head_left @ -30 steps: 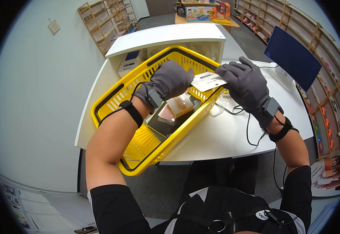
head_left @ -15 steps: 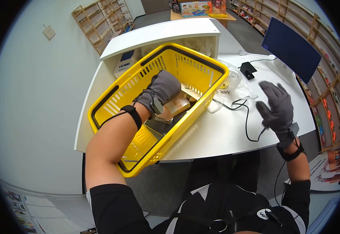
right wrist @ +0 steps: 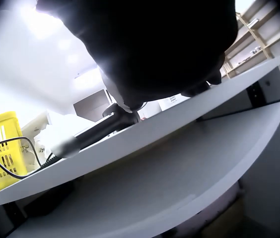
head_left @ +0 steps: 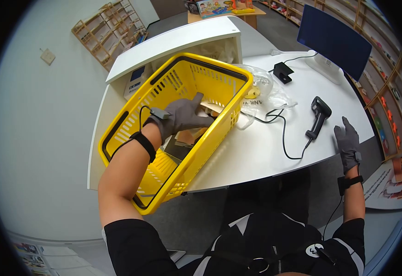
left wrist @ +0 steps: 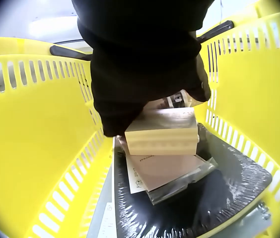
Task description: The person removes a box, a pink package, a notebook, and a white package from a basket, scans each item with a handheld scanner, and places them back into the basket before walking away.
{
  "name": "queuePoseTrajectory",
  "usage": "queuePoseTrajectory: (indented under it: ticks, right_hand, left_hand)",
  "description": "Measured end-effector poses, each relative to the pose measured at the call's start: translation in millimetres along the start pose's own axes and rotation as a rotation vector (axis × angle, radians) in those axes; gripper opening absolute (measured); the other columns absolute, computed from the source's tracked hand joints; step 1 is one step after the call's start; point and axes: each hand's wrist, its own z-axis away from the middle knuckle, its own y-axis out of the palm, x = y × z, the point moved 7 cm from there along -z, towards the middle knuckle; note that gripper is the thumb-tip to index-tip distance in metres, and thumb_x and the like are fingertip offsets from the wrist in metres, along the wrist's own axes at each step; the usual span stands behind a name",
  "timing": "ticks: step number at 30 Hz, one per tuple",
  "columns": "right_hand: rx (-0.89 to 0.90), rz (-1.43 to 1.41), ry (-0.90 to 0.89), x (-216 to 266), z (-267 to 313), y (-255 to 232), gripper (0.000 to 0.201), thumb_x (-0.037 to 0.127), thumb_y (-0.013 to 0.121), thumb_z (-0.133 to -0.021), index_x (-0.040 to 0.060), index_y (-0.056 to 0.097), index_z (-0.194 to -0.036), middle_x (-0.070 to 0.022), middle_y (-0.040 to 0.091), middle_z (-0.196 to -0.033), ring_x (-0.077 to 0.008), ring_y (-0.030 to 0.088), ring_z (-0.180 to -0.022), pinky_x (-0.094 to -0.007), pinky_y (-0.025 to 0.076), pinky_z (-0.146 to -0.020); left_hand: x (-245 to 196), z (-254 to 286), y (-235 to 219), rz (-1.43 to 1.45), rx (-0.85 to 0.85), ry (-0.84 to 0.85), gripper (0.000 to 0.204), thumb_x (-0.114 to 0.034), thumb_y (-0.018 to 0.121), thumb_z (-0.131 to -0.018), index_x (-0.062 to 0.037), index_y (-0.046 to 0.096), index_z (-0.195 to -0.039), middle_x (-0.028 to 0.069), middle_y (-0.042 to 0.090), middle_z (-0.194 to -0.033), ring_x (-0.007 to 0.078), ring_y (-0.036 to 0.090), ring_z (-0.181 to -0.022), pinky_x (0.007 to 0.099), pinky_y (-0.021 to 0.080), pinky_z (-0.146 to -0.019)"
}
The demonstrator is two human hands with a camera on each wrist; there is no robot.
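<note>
My gloved left hand (head_left: 180, 117) is down inside the yellow basket (head_left: 118, 120), thumb and fingers spread apart over the goods. In the left wrist view the hand looms over a cream-coloured box (left wrist: 162, 143). Under that box lie a pinkish flat packet (left wrist: 167, 171) in clear wrap and a large black item (left wrist: 194, 208) in shiny film. A whitish card edge (head_left: 213, 107) shows near the left fingers. My gloved right hand (head_left: 348, 142) is at the counter's right front edge, fingers extended and holding nothing. To its left a black barcode scanner (head_left: 320, 117) lies on the counter.
The white counter (head_left: 228, 161) carries a crumpled clear plastic bag (head_left: 268, 89), a black stand (head_left: 283, 72), a loose black cable (head_left: 285, 138) and a monitor (head_left: 334, 39). A raised ledge (head_left: 173, 43) stands behind the basket. Shelves (head_left: 109, 34) line the room beyond.
The white card held between both hands has gone down into the basket with the left hand, whose fingers have spread. The right hand has moved right and back, leaving the scanner exposed.
</note>
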Motion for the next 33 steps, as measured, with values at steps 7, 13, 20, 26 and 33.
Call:
queuePoseTrajectory:
  ticks: [7,13,20,26,33]
  right_hand:
    - [-0.013,0.206,-0.068,-10,-1,40,0.067,0.045,0.072,-0.101,0.0021,0.064,-0.152,-0.024,0.071,-0.145,-0.0416,0.068,-0.134,-0.0483,0.053,-0.117]
    - [0.01,0.157,0.011,-6,0,34,0.066,0.044,0.071,-0.102,0.0022,0.063,-0.152,-0.0236,0.069,-0.148,-0.0414,0.065,-0.138,-0.0483,0.051,-0.118]
    - [0.043,0.16,0.047,-4,3,41,0.066,0.043,0.071,-0.103,0.002,0.063,-0.153,-0.0252,0.066,-0.153,-0.0419,0.062,-0.143,-0.0483,0.048,-0.122]
    - [0.033,0.213,0.04,7,8,29,0.068,0.046,0.071,-0.101,0.003,0.063,-0.153,-0.025,0.063,-0.158,-0.0426,0.059,-0.146,-0.0497,0.047,-0.124]
    - [-0.043,0.16,0.056,0,10,29,0.068,0.049,0.073,-0.097,0.0039,0.067,-0.147,-0.024,0.067,-0.152,-0.0419,0.065,-0.137,-0.0512,0.051,-0.117]
  left_hand:
    - [0,0,15,-0.1,0.086,-0.107,0.132,-0.073,0.082,-0.08,0.0067,0.025,-0.169,0.0248,0.082,-0.109,0.0437,0.08,-0.101,0.0498,0.062,-0.09]
    - [-6,1,15,-0.193,0.119,-0.191,0.136,-0.069,0.084,-0.079,0.01,0.022,-0.17,0.027,0.081,-0.114,0.044,0.08,-0.102,0.0494,0.062,-0.093]
    - [31,8,8,-0.344,0.243,-0.165,0.137,-0.062,0.09,-0.074,0.0104,0.024,-0.17,0.0307,0.079,-0.119,0.0451,0.079,-0.108,0.0504,0.061,-0.095]
    - [10,1,12,-0.313,0.304,-0.192,0.126,-0.06,0.087,-0.078,0.0027,0.031,-0.172,0.0314,0.079,-0.115,0.046,0.079,-0.107,0.0517,0.062,-0.091]
    - [-18,20,-92,-0.054,-0.017,-0.216,0.1,-0.051,0.084,-0.083,0.0061,0.055,-0.16,0.0258,0.083,-0.106,0.0366,0.083,-0.095,0.0447,0.063,-0.086]
